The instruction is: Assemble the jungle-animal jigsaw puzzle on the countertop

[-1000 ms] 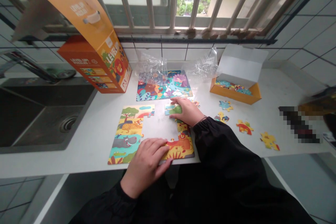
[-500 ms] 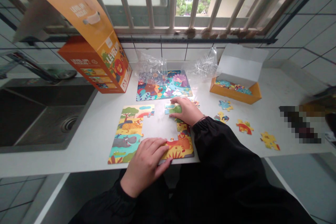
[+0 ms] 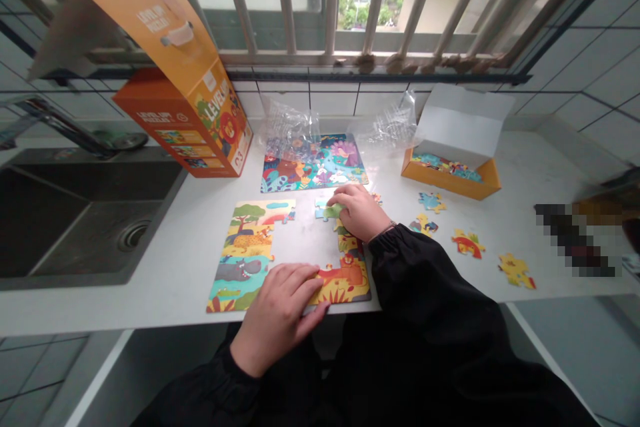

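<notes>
A partly joined animal jigsaw puzzle [image 3: 240,271] lies on the counter as a frame of pieces around a bare middle, with a gap in its top edge. My left hand [image 3: 280,310] rests flat on the bottom edge, fingers stretched out and holding nothing. At the upper right corner my right hand [image 3: 361,212] has its fingers bent and close together, fingertips down on a green and blue puzzle piece [image 3: 325,209]. That hand covers part of the right side, and its thumb is mostly hidden.
Loose puzzle pieces [image 3: 468,243] lie to the right. An orange box [image 3: 450,181] holds more pieces. Behind the puzzle lie a finished-looking picture [image 3: 315,170] and crumpled plastic bags [image 3: 293,127]. A tall orange carton [image 3: 200,127] stands beside the sink [image 3: 150,240].
My right hand's fingers have drawn together and shifted slightly right, from spanning the corner piece to pressing on its top. My left hand has stayed in place.
</notes>
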A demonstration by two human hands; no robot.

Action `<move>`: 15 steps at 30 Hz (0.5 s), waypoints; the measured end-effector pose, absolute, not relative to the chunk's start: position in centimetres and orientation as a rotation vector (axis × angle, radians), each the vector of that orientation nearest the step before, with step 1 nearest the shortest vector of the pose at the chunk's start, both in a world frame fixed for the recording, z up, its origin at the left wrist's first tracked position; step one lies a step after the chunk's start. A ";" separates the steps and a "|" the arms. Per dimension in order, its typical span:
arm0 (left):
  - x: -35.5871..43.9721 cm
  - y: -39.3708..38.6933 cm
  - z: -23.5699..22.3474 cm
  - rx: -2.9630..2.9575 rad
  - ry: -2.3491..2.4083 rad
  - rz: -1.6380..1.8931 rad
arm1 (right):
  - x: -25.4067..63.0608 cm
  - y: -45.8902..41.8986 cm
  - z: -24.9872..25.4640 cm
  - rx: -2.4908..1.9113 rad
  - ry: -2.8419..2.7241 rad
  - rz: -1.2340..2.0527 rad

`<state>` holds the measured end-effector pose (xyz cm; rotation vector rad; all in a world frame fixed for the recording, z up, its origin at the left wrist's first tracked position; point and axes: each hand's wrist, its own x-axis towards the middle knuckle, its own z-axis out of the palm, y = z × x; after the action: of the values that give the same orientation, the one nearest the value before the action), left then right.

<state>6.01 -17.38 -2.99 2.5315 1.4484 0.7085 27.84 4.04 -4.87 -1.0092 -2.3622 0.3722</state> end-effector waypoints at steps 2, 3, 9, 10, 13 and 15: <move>6.0 -17.4 -3.0 2.534 1.447 0.704 | 27.8 4.0 -4.8 -1.031 -2.386 0.368; 6.0 -17.4 -3.0 2.536 1.445 0.704 | 27.8 4.0 -4.7 -1.037 -2.386 0.359; 6.0 -17.4 -3.2 2.539 1.445 0.736 | 27.6 3.6 -4.4 -1.093 -2.391 0.273; 6.0 -17.5 -3.2 2.539 1.445 0.748 | 27.5 3.5 -4.5 -1.107 -2.417 0.266; 6.0 -17.5 -3.2 2.543 1.445 0.765 | 27.3 3.4 -4.6 -1.130 -2.439 0.238; 6.0 -17.5 -3.1 2.543 1.445 0.759 | 27.2 3.3 -4.2 -1.099 -2.394 0.205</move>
<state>6.02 -17.50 -3.12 2.5430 1.4454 0.7588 27.22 3.31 -4.22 -1.0993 -2.3942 0.2047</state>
